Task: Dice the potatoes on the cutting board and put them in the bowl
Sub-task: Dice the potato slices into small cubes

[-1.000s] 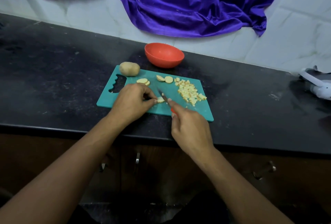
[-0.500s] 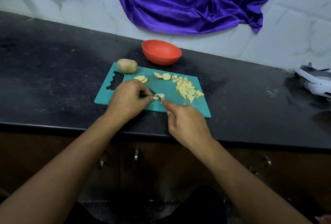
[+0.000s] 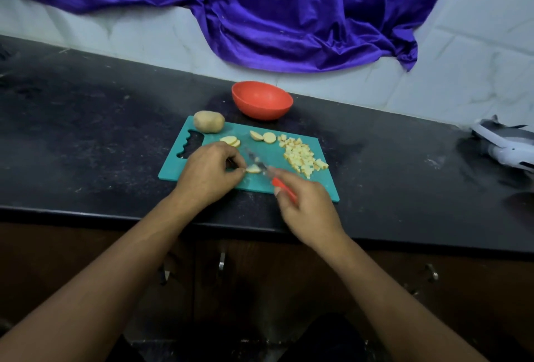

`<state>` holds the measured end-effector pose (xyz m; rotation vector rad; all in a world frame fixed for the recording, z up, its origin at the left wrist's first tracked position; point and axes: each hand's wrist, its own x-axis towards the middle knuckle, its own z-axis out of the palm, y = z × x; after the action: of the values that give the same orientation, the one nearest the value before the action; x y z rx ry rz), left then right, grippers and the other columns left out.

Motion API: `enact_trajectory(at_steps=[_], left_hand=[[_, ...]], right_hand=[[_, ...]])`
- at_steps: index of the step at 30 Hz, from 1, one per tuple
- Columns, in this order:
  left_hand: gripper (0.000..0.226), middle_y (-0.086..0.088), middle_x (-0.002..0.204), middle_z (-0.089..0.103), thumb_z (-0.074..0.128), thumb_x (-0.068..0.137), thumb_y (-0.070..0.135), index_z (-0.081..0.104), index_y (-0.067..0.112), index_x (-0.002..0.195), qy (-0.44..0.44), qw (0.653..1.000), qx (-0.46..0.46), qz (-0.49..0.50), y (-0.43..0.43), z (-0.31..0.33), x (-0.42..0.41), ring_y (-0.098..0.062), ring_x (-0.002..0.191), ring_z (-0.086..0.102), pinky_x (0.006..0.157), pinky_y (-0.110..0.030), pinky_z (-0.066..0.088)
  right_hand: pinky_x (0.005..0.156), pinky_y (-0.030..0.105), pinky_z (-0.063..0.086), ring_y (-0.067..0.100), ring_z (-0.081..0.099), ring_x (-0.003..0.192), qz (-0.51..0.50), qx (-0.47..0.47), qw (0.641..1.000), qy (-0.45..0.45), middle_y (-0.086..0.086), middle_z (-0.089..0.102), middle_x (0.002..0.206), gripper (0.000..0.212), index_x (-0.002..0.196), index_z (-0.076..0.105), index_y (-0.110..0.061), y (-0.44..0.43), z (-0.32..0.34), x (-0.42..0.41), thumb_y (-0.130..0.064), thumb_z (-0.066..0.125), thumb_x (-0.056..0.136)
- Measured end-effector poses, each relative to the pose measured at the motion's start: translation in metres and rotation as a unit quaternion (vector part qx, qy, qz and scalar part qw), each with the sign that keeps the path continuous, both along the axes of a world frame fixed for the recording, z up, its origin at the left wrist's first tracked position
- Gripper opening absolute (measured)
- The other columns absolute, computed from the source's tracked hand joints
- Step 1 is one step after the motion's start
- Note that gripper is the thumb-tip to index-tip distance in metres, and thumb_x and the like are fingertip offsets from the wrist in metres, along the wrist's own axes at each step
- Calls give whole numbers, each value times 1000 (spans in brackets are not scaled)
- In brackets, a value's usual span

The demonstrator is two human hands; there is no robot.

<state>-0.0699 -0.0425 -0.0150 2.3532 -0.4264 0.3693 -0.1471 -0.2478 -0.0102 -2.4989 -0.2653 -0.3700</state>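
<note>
A teal cutting board point(image 3: 289, 182) lies on the black counter. My left hand point(image 3: 209, 171) pinches a small potato slice point(image 3: 253, 170) near the board's front edge. My right hand point(image 3: 307, 205) grips a red-handled knife point(image 3: 281, 185) whose blurred blade lies across that slice. A heap of diced potato point(image 3: 302, 156) sits on the right of the board. Round slices point(image 3: 229, 140) and two more slices point(image 3: 263, 136) lie toward the back. A whole potato point(image 3: 208, 121) rests on the board's back left corner. The red bowl point(image 3: 261, 100) stands just behind the board.
A purple cloth point(image 3: 289, 11) hangs down the tiled wall behind the bowl. A white and grey device point(image 3: 502, 146) lies on the counter at the far right. Cabinet doors with metal handles point(image 3: 222, 260) are below the counter edge.
The knife blade has shifted and is blurred with motion over the slice that my left hand holds. Both hands stay at the board's front edge.
</note>
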Motion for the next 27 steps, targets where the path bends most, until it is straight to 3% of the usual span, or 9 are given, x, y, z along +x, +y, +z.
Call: enact_trajectory(at_steps=[2,4,6,8,11,14,17,21,27], left_hand=[[13,15,98,65,78,86,22,74,29,95,7,999,-1,-37,4,1,6,-4,87,60,82,-34,55],[25,15,107,65,77,87,17,73,30,108,24,995,12,-95,8,4,14,-2,88,60,79,-24,51],[42,17,119,62,74,89,10,69,33,124,61,983,46,-166,8,13,24,-1,91,60,79,-13,45],[55,20,127,58,70,91,3,64,37,134,106,963,105,-225,3,27,34,-2,96,60,85,-15,47],[56,23,133,56,66,92,1,65,41,131,157,927,188,-285,-7,44,50,-7,102,61,93,-25,52],[53,21,129,61,71,88,0,71,42,121,164,909,225,-310,-13,51,64,-7,99,62,90,-26,52],[44,20,124,65,76,88,4,75,37,118,158,917,209,-302,-11,48,69,-4,98,63,88,-20,50],[31,20,114,68,81,88,24,76,39,114,119,942,186,-253,-6,41,64,-3,92,63,84,-24,51],[23,17,98,65,80,85,42,78,37,107,-5,991,118,-60,-16,10,31,-5,83,59,70,-28,42]], right_hand=[[67,14,45,2,63,74,-18,243,969,26,-14,72,102,38,138,63,-31,-6,1,5,-15,59,104],[53,11,38,0,48,51,-34,338,939,57,-16,63,70,36,136,63,-27,-12,4,8,-11,57,105],[46,12,35,2,41,44,-28,353,933,69,-9,55,58,36,135,64,-26,-13,4,8,-9,57,105],[45,12,35,2,41,43,-24,363,929,69,-2,52,58,36,135,65,-26,-13,4,8,-8,58,104],[46,13,35,2,41,44,-22,375,924,68,-4,53,57,36,135,65,-27,-15,3,7,-9,58,104],[47,12,35,2,41,44,-14,386,920,62,-7,55,57,36,135,65,-27,-16,2,7,-10,58,104],[47,12,35,2,42,45,-14,392,918,56,-6,54,58,36,136,65,-26,-16,1,7,-10,58,104],[48,13,36,2,42,47,-12,387,921,55,-5,53,58,37,137,65,-26,-18,-1,9,-10,58,104],[51,18,37,4,42,52,-10,363,931,39,-7,54,59,38,138,64,-27,-14,-6,10,-11,60,103]])
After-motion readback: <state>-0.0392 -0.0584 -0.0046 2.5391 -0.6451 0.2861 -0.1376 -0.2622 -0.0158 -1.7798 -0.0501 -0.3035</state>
